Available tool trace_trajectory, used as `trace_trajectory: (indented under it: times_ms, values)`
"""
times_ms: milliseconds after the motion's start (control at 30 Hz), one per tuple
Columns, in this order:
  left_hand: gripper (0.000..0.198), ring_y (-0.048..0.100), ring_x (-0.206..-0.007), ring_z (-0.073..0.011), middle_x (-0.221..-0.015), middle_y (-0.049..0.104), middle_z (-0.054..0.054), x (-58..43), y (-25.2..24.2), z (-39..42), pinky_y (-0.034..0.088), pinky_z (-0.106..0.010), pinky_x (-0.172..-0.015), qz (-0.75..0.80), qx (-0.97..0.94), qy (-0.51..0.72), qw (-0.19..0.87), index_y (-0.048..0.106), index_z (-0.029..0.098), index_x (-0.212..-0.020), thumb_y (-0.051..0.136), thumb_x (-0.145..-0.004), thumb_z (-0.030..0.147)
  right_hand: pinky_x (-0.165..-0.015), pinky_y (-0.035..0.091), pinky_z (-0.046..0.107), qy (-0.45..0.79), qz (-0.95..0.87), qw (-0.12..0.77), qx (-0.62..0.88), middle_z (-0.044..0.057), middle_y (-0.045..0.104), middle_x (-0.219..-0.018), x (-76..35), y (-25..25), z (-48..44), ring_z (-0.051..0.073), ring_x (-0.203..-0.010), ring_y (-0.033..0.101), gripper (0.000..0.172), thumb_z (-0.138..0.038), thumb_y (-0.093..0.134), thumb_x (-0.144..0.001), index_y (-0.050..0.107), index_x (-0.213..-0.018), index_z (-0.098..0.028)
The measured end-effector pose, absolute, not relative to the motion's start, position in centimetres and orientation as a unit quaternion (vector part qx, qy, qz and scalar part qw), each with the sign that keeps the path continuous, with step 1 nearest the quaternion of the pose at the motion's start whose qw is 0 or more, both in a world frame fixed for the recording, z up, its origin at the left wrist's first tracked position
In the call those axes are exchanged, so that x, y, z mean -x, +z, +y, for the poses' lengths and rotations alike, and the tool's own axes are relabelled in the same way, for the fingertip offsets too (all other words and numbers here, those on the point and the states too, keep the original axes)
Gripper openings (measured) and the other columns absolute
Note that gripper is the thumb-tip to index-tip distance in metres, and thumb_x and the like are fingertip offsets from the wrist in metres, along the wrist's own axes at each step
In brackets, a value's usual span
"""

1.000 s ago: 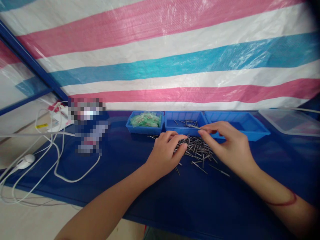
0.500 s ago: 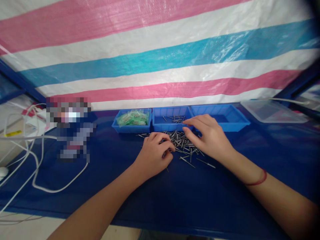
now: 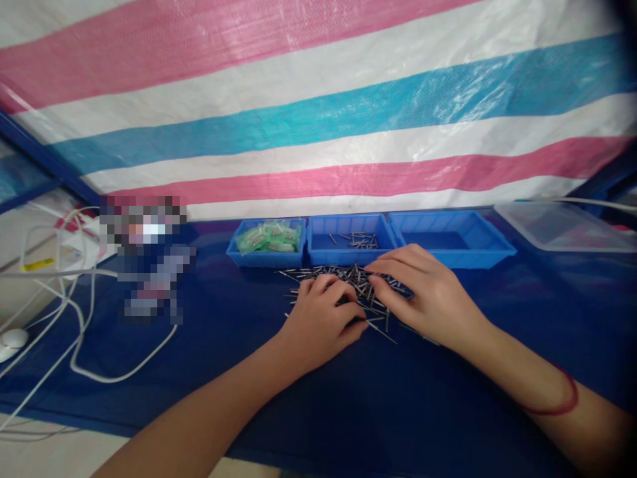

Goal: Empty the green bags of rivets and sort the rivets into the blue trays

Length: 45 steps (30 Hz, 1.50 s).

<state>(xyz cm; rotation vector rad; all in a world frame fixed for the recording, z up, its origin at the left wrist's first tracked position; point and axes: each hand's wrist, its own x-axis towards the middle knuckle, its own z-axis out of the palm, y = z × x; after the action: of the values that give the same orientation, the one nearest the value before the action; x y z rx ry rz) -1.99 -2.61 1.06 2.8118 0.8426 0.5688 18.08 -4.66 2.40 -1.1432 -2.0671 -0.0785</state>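
Note:
A loose pile of thin metal pins (image 3: 343,275) lies on the dark blue table (image 3: 398,398). My left hand (image 3: 323,322) rests on the near left side of the pile with its fingers curled down onto the pins. Spread, lightly bent fingers of my right hand (image 3: 428,295) lie over the right side of the pile. Whether either hand grips a pin is hidden. Behind the pile stands a row of three blue trays: the left tray (image 3: 233,252) holds green packets, the middle tray (image 3: 318,249) holds several pins, the right tray (image 3: 497,249) looks bare.
A clear plastic lid or tray (image 3: 562,229) lies at the far right. White cables (image 3: 84,332) loop over the table's left side beside a blurred-out object (image 3: 144,259). A pink, white and blue striped tarp (image 3: 318,99) hangs behind the table.
My right hand has come back from the middle tray's edge, where it held a pin, and lowered onto the pile. My left hand stayed on the pile. The view shifted.

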Motion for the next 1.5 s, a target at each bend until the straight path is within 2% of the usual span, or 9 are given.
trace_trajectory:
  times_ms: [267, 400, 567, 800, 1067, 1267, 1500]
  values:
    - [0.011, 0.053, -0.104, -0.0219, -0.108, 0.064, -0.005, 2.4, 2.0, -2.5, 0.034, -0.038, -0.086, 0.332, -0.913, 0.233, 0.032, 0.064, 0.021, -0.092, 0.054, -0.090, 0.024, -0.081, 0.049, 0.042, 0.017, -0.827, 0.351, 0.438, 0.008, 0.069, -0.093, -17.5, 2.4, -5.1, 0.024, -0.089, 0.062, 0.013, -0.026, 0.058, -0.085, 0.067, -0.094, -0.022]
    - [0.012, 0.057, -0.099, -0.0188, -0.108, 0.062, -0.005, 2.9, 2.5, -2.3, 0.038, -0.035, -0.086, 0.365, -0.882, 0.290, 0.073, 0.063, 0.021, -0.096, 0.053, -0.091, 0.026, -0.083, 0.050, 0.041, 0.070, -0.832, 0.337, 0.435, 0.008, 0.068, -0.100, -17.2, 2.2, -5.0, 0.024, -0.093, 0.061, 0.017, -0.029, 0.060, -0.086, 0.065, -0.100, -0.022]
    - [0.010, 0.059, -0.100, -0.0170, -0.105, 0.061, -0.005, 2.6, 2.5, -2.4, 0.041, -0.032, -0.088, 0.367, -0.856, 0.334, 0.147, 0.062, 0.020, -0.094, 0.055, -0.089, 0.025, -0.080, 0.051, 0.036, 0.160, -0.792, 0.383, 0.447, 0.005, 0.069, -0.091, -17.3, 1.8, -4.8, 0.020, -0.088, 0.063, 0.013, -0.028, 0.054, -0.091, 0.066, -0.091, -0.023]
    - [0.015, 0.059, -0.098, -0.0189, -0.104, 0.059, -0.008, 2.5, 2.4, -2.5, 0.047, -0.033, -0.091, 0.344, -0.851, 0.350, 0.189, 0.064, 0.019, -0.097, 0.056, -0.087, 0.025, -0.070, 0.052, 0.031, 0.233, -0.754, 0.415, 0.452, 0.004, 0.070, -0.089, -17.0, 2.2, -5.5, 0.018, -0.079, 0.065, 0.013, -0.032, 0.057, -0.089, 0.067, -0.094, -0.024]
    - [0.016, 0.058, -0.097, -0.0183, -0.104, 0.058, -0.008, 2.5, 2.0, -2.5, 0.047, -0.034, -0.090, 0.315, -0.854, 0.361, 0.202, 0.065, 0.019, -0.095, 0.056, -0.089, 0.031, -0.066, 0.048, 0.030, 0.254, -0.705, 0.457, 0.480, 0.003, 0.066, -0.081, -17.0, 2.2, -5.6, 0.017, -0.076, 0.061, 0.013, -0.036, 0.062, -0.086, 0.064, -0.083, -0.023]
    - [0.016, 0.059, -0.097, -0.0182, -0.102, 0.059, -0.008, 2.4, 2.0, -2.6, 0.048, -0.033, -0.089, 0.299, -0.861, 0.352, 0.213, 0.065, 0.019, -0.093, 0.057, -0.089, 0.032, -0.070, 0.048, 0.031, 0.278, -0.714, 0.451, 0.458, 0.002, 0.066, -0.086, -16.9, 2.0, -6.0, 0.017, -0.079, 0.061, 0.008, -0.030, 0.061, -0.087, 0.065, -0.091, -0.025]
    - [0.014, 0.059, -0.094, -0.0166, -0.103, 0.058, -0.007, 2.8, 2.4, -2.2, 0.048, -0.031, -0.088, 0.304, -0.853, 0.374, 0.202, 0.066, 0.019, -0.093, 0.057, -0.089, 0.030, -0.072, 0.050, 0.031, 0.195, -0.763, 0.443, 0.428, 0.002, 0.068, -0.088, -17.4, 2.4, -5.6, 0.016, -0.080, 0.063, 0.011, -0.023, 0.060, -0.087, 0.066, -0.095, -0.026]
